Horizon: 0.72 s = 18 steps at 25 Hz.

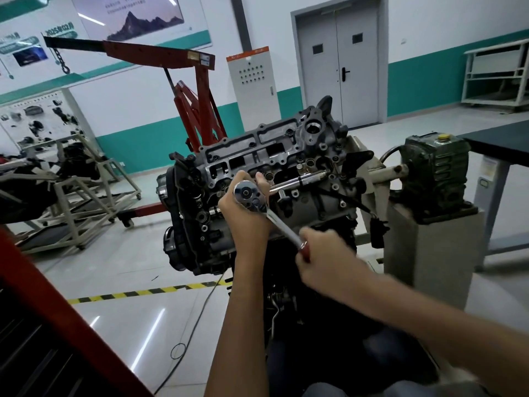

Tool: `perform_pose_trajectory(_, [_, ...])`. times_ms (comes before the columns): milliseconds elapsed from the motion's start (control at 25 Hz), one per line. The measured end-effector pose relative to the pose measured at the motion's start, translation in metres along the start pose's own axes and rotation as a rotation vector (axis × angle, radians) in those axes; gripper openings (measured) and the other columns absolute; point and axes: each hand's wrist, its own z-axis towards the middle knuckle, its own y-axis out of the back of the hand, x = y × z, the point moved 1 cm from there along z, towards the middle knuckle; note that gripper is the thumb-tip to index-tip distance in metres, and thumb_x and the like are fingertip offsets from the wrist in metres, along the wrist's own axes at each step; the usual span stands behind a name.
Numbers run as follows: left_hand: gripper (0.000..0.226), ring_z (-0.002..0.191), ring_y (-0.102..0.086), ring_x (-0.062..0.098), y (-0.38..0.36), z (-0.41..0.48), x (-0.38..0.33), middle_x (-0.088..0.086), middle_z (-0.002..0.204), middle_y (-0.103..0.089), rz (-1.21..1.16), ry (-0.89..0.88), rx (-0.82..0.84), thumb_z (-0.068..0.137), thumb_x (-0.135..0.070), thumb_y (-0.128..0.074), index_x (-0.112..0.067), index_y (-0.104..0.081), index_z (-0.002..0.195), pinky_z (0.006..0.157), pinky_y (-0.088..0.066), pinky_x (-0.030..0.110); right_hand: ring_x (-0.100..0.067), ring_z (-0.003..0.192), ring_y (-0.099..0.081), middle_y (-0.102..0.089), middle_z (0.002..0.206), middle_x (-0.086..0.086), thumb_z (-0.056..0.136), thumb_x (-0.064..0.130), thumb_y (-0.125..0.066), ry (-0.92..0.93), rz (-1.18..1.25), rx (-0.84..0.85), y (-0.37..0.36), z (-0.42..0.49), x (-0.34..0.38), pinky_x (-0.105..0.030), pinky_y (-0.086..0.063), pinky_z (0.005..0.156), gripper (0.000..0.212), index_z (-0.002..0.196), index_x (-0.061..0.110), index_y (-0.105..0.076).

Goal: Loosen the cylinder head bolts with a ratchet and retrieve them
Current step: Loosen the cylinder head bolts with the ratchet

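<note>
Ratchet [275, 218] held by left hand [243, 214], right hand [323, 253]

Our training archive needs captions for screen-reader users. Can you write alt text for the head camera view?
A person's left hand holds the head of a chrome ratchet against the cylinder head of a stand-mounted engine, while the blurred right hand grips the tool's far end. A red engine hoist stands behind in a workshop.

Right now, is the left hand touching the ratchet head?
Touching. The head view shows the left hand cupping the ratchet head, with its fingers and thumb curled round the rim and no gap visible.
</note>
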Motion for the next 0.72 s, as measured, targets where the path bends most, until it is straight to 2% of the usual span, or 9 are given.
perform_pose_trajectory(80, [0.04, 0.055, -0.037, 0.003, 0.01, 0.003, 0.002, -0.016, 0.056, -0.039, 0.004, -0.039, 0.021, 0.085, -0.001, -0.056, -0.021, -0.034, 0.059, 0.056, -0.032, 0.021, -0.029, 0.062, -0.058, -0.041, 0.06, 0.002, 0.081, 0.019, -0.051, 0.217, -0.346, -0.053, 0.042, 0.024, -0.009, -0.037, -0.046, 0.056, 0.02, 0.076, 0.02, -0.033])
perform_pose_trajectory(160, [0.032, 0.056, -0.036, 0.007, 0.014, 0.003, 0.002, -0.01, 0.055, -0.038, 0.038, -0.044, 0.032, 0.081, -0.005, -0.057, -0.013, -0.038, 0.058, 0.056, -0.029, 0.025, -0.018, 0.044, -0.042, -0.028, 0.051, 0.008, 0.078, 0.014, -0.053, 0.43, -0.563, -0.137, 0.083, 0.052, -0.007, -0.029, -0.034, 0.048, 0.021, 0.076, 0.017, -0.033])
perform_pose_trajectory(200, [0.031, 0.056, -0.034, 0.009, 0.014, 0.002, 0.0, -0.004, 0.054, -0.036, 0.078, -0.046, 0.033, 0.081, -0.005, -0.058, -0.01, -0.038, 0.058, 0.055, -0.028, 0.028, -0.016, 0.042, -0.034, -0.024, 0.049, 0.008, 0.076, 0.013, -0.054, 0.486, -0.627, -0.156, 0.096, 0.062, -0.004, -0.027, -0.029, 0.049, 0.021, 0.076, 0.016, -0.033])
perform_pose_trajectory(280, [0.034, 0.055, -0.034, 0.006, 0.013, 0.003, -0.003, -0.007, 0.053, -0.037, 0.129, -0.055, 0.049, 0.082, -0.005, -0.059, -0.016, -0.038, 0.058, 0.054, -0.029, 0.026, -0.019, 0.045, -0.034, -0.023, 0.049, 0.008, 0.075, 0.013, -0.053, 0.493, -0.686, -0.152, 0.103, 0.07, -0.003, -0.028, -0.029, 0.052, 0.02, 0.076, 0.014, -0.032])
perform_pose_trajectory(400, [0.043, 0.053, -0.036, 0.004, 0.008, 0.005, -0.006, -0.011, 0.053, -0.038, 0.119, -0.044, 0.07, 0.087, -0.006, -0.061, -0.024, -0.035, 0.058, 0.053, -0.031, 0.02, -0.023, 0.054, -0.05, -0.034, 0.055, 0.006, 0.079, 0.014, -0.051, 0.289, -0.531, -0.124, 0.074, 0.046, -0.017, -0.028, -0.034, 0.052, 0.016, 0.076, 0.016, -0.035])
perform_pose_trajectory(480, [0.042, 0.053, -0.034, 0.01, -0.001, -0.001, -0.011, -0.003, 0.053, -0.035, 0.129, -0.033, 0.007, 0.09, -0.014, -0.061, -0.023, -0.033, 0.059, 0.051, -0.031, 0.023, -0.029, 0.068, -0.057, -0.043, 0.064, 0.0, 0.081, 0.017, -0.052, 0.112, -0.288, -0.109, 0.039, 0.021, -0.019, -0.034, -0.045, 0.057, 0.015, 0.077, 0.018, -0.037])
perform_pose_trajectory(560, [0.039, 0.055, -0.033, 0.009, -0.013, -0.005, -0.015, -0.005, 0.054, -0.034, -0.05, 0.013, -0.054, 0.087, -0.017, -0.062, -0.023, -0.034, 0.06, 0.056, -0.036, 0.016, -0.031, 0.071, -0.057, -0.047, 0.068, -0.003, 0.08, 0.018, -0.052, -0.044, -0.018, -0.076, 0.002, 0.001, -0.009, -0.036, -0.05, 0.065, 0.015, 0.074, 0.019, -0.038])
perform_pose_trajectory(640, [0.042, 0.053, -0.028, 0.002, -0.021, -0.004, -0.016, -0.016, 0.053, -0.031, -0.21, 0.061, -0.062, 0.088, -0.01, -0.058, -0.024, -0.032, 0.057, 0.061, -0.039, 0.012, -0.021, 0.062, -0.051, -0.044, 0.064, 0.003, 0.081, 0.018, -0.052, -0.121, 0.154, -0.056, -0.023, -0.012, 0.003, -0.029, -0.047, 0.06, 0.022, 0.066, 0.02, -0.036])
perform_pose_trajectory(720, [0.047, 0.048, -0.023, 0.0, -0.019, -0.001, -0.014, -0.018, 0.048, -0.028, -0.1, 0.028, -0.048, 0.094, -0.008, -0.053, -0.024, -0.03, 0.055, 0.051, -0.028, 0.015, -0.022, 0.064, -0.052, -0.044, 0.063, 0.003, 0.08, 0.019, -0.052, -0.089, 0.159, -0.025, -0.02, -0.014, 0.003, -0.029, -0.048, 0.061, 0.024, 0.065, 0.021, -0.034])
